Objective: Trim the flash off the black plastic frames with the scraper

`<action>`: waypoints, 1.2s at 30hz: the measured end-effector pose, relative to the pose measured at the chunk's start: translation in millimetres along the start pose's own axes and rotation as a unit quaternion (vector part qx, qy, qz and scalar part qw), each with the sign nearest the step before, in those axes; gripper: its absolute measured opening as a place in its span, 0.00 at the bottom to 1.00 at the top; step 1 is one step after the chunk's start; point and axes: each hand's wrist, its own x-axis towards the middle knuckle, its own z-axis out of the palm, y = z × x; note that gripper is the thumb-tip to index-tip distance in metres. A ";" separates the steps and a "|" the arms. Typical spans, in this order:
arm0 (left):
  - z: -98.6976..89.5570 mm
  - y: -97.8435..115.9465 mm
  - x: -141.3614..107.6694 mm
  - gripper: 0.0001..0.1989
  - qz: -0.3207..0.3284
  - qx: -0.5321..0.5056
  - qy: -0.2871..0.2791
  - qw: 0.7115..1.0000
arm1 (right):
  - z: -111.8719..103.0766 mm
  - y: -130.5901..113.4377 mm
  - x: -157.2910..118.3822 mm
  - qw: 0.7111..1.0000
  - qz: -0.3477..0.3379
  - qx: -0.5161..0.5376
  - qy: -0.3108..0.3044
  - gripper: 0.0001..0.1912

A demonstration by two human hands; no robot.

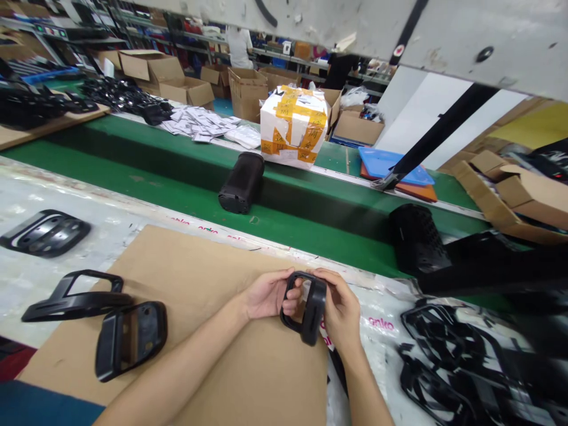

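A black plastic frame (314, 310) is held up over the cardboard sheet (213, 296), its opening turned partly toward me. On its left side my left hand (271, 294) grips the rim, with fingers curled through the opening. My right hand (342, 305) clasps the thicker right side, thumb and fingers around the edge. Left of my forearm lie two more black parts: a frame standing on the sheet (131, 337) and a wider bracket-like frame (80, 296) touching it. Farther left rests a flat black frame (47, 232) on the white table covering.
A green conveyor belt (177, 177) runs behind the table, carrying a black cylindrical unit (242, 182) and another black unit (415, 239). A taped white box (293, 125) stands beyond. Piled black frames (457, 361) lie at right. A black post (444, 130) slants across the right.
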 end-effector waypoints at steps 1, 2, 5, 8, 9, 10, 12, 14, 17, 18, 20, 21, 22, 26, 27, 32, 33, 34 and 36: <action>-0.7 -1.8 0.1 0.15 0.007 0.010 -0.004 1.000 | -0.2 0.6 -0.3 1.000 0.002 0.009 0.000 0.13; -1.3 -3.8 0.4 0.16 0.022 0.019 -0.004 1.000 | -0.6 1.0 -0.4 1.000 0.003 0.013 -0.001 0.14; -0.8 -10.0 2.2 0.19 0.087 0.037 0.006 0.996 | -2.1 1.0 0.7 1.000 -0.006 0.005 -0.007 0.16; 2.7 -13.5 3.7 0.20 0.095 0.028 -0.002 0.995 | -3.6 0.0 2.9 1.000 -0.018 -0.003 -0.009 0.17; 4.0 -13.9 3.9 0.19 0.088 0.023 -0.011 0.996 | -3.9 -0.5 3.5 1.000 -0.021 -0.005 -0.009 0.18; 4.9 -14.0 3.9 0.19 0.084 0.022 -0.019 0.996 | -4.2 -1.0 3.9 1.000 -0.022 -0.007 -0.009 0.18; 5.3 -13.9 3.5 0.18 0.095 0.035 -0.029 0.994 | -4.3 -2.3 4.2 1.000 -0.029 -0.009 -0.009 0.19; 3.4 -13.5 2.8 0.19 0.119 0.062 -0.031 0.990 | -4.0 -3.5 3.7 0.999 -0.041 -0.007 -0.009 0.20; -1.5 -12.2 1.7 0.20 0.142 0.098 -0.036 0.984 | -2.8 -4.2 2.3 0.998 -0.053 -0.009 -0.019 0.21; -2.9 -11.6 1.7 0.21 0.144 0.104 -0.036 0.984 | -2.4 -3.9 2.0 0.998 -0.054 -0.011 -0.023 0.21; -4.1 -10.3 2.6 0.22 0.142 0.110 -0.022 0.983 | -1.8 -3.0 1.7 0.998 -0.055 -0.015 -0.023 0.21; -3.8 -9.8 3.5 0.22 0.140 0.114 -0.009 0.984 | -1.7 -2.6 1.9 0.998 -0.054 -0.018 -0.016 0.20; -2.7 -9.5 4.5 0.23 0.136 0.118 0.006 0.984 | -1.8 -2.4 2.2 0.998 -0.052 -0.021 -0.004 0.20; 5.6 -10.5 8.0 0.25 0.127 0.139 0.045 0.981 | -3.8 -6.3 3.9 0.996 -0.042 -0.030 0.078 0.16; 7.6 -11.3 8.2 0.25 0.126 0.149 0.047 0.980 | -4.3 -8.0 4.3 0.994 -0.038 -0.027 0.103 0.15; 11.6 -16.4 6.2 0.22 0.121 0.205 0.043 0.970 | -5.3 -11.2 4.8 0.982 0.001 -0.004 0.191 0.15; 11.8 -17.8 5.8 0.22 0.114 0.206 0.040 0.971 | -5.3 -10.5 4.5 0.979 0.006 0.000 0.204 0.15; 12.1 -19.6 5.6 0.23 0.103 0.202 0.037 0.973 | -5.1 -9.6 4.0 0.976 0.013 0.001 0.216 0.15; 13.9 -23.8 5.7 0.23 0.078 0.173 0.028 0.981 | -4.4 -7.8 3.0 0.973 0.031 -0.002 0.228 0.14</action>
